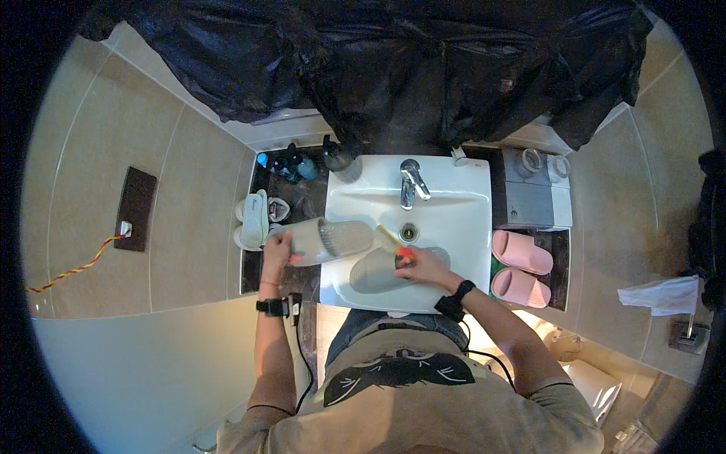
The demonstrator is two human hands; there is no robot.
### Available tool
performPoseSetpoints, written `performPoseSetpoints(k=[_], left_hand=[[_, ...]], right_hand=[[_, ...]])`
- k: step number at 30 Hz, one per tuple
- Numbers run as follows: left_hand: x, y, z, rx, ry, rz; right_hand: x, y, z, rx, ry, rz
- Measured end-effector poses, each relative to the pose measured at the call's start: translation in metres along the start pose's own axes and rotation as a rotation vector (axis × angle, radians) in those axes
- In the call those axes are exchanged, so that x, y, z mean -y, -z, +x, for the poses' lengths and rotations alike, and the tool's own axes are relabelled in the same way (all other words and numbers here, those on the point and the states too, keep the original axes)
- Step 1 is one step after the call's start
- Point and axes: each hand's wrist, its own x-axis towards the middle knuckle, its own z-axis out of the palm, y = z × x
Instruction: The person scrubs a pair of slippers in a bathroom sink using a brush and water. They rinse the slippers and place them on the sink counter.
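Note:
My left hand [278, 256] grips a pale grey slide slipper [306, 240] by one end, holding it over the left side of the white washbasin [465, 227]. Its ribbed footbed faces up and points toward the drain. In my right hand [425, 267] is a small brush [389, 239] with an orange-red handle, my fingers closed round it. The brush's pale yellowish bristle end is just right of the slipper's tip; a narrow gap seems to separate them. Below both hands, a second grey slipper [370, 274] lies in the basin, partly covered by my right hand.
A chrome tap [412, 185] rises behind the drain [408, 232]. Pump bottles [340, 160] and pale green-white slippers [255, 219] stand on the dark counter at left. Pink slippers [522, 252] and a grey box [525, 200] with glass jars sit at right. Black sheeting [454, 68] hangs at the back.

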Motion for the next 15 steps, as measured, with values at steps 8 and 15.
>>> performPoseSetpoints(k=[8, 15], left_hand=[[0.02, 0.059, -0.044, -0.042, 0.164, -0.106], [0.051, -0.005, -0.052, 0.129, 0.117, -0.083]], right_hand=[[0.019, -0.014, 0.024, -0.26, 0.105, -0.111], [0.009, 0.017, 0.038, -0.383, 0.057, -0.005]])
